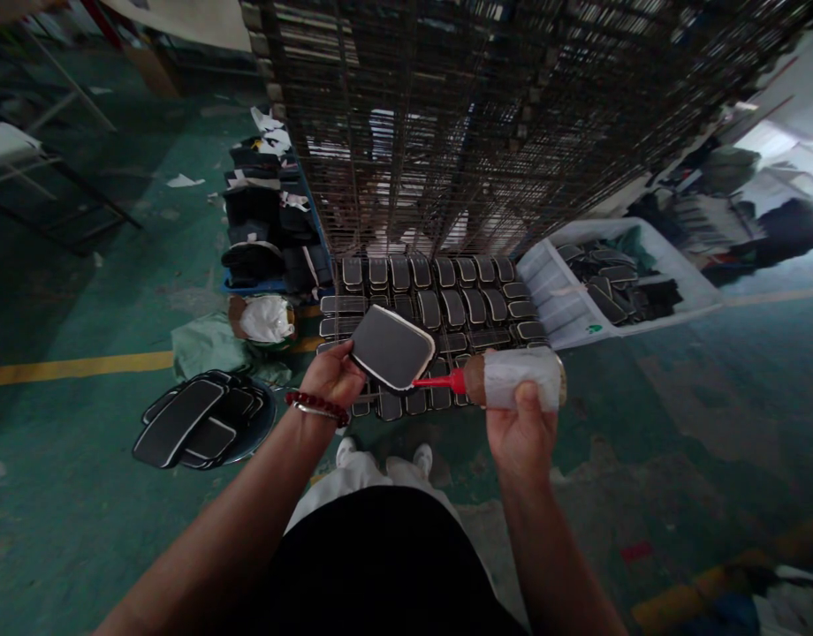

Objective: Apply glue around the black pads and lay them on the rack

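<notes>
My left hand [333, 375] grips the left edge of a dark, flat panel [393, 349] with rounded corners and a whitish line along its rim. In my right hand [524, 428] lies a squeeze bottle [520, 378], tipped on its side and wrapped in white. Its red nozzle [441, 382] points left, the tip at the panel's lower right edge; whether it touches is too fine to tell. Below and behind the panel, rows of similar dark pieces [453, 308] with pale rims lie on a wire rack shelf, partly hidden by the panel and bottle.
A tall stack of wire racks [433, 132] rises ahead. On the left floor stand a round tray of dark panels [185, 422], a tub with white plastic [266, 318] and piled black bundles [254, 208]. A white bin [566, 305] of dark pieces sits right.
</notes>
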A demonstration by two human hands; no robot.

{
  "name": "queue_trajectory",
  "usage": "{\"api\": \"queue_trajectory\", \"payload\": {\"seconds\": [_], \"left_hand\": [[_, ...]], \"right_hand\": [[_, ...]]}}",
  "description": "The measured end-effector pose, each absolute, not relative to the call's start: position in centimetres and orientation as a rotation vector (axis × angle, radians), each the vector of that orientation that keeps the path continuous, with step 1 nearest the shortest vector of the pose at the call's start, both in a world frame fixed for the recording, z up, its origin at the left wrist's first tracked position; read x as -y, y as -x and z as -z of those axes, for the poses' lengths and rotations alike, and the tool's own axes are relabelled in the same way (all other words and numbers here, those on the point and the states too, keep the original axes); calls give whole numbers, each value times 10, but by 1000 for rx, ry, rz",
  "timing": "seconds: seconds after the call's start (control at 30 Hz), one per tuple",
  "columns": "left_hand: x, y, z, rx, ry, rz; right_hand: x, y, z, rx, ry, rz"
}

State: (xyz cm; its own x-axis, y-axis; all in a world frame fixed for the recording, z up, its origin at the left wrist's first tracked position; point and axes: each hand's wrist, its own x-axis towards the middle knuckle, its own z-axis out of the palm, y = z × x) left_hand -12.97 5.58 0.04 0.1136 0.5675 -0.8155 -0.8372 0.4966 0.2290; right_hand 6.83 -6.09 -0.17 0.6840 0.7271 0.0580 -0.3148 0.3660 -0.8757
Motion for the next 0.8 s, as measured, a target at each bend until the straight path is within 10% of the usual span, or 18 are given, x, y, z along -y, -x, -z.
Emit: {"api": "queue_trajectory", "payload": {"seconds": [0.53, 0.8], "left_hand": [[-51, 127, -1, -1042, 291, -1031], [-65, 138, 17, -1023, 343, -1101]], "right_hand": [[45, -78, -8, 547, 1013, -599], [64, -52, 8, 57, 961, -1176]]}}
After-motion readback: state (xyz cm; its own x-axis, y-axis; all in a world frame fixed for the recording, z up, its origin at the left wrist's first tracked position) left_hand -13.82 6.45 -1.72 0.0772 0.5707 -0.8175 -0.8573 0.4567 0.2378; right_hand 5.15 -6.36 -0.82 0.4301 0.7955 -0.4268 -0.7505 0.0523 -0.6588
